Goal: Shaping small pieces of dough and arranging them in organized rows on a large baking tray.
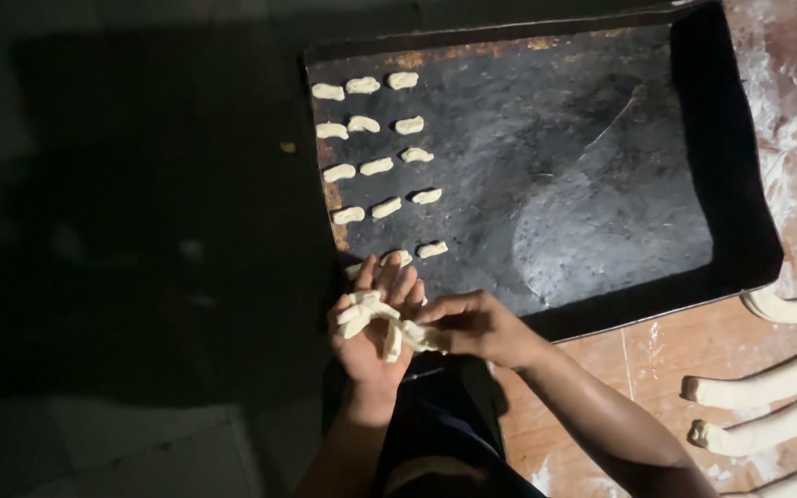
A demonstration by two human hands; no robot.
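The left hand [373,325] lies palm up at the near left corner of the dark baking tray [601,184], its fingers open and spread, cradling a small heap of cut dough pieces [375,318]. The pieces lie crossed over one another, so no single long axis holds: the upper ones run roughly left to right across the palm, while one at the lower middle stands nearly upright, pointing toward the wrist. The right hand [472,325] reaches in from the right, its fingertips pinched on a dough piece at the right edge of the heap; the exact grip is hidden by the fingers themselves.

On the left part of the tray, small oblong dough pieces [378,166] sit in three columns, each with its long axis running left to right, slightly tilted. The nearest row is partly covered by the fingertips of the left hand.

The area left of the tray is dark and hard to make out. The tray's right wall is in deep shadow. To the right, on a floured reddish-brown work surface [684,346], long dough ropes [767,383] lie roughly parallel, their right ends cut off by the frame edge.
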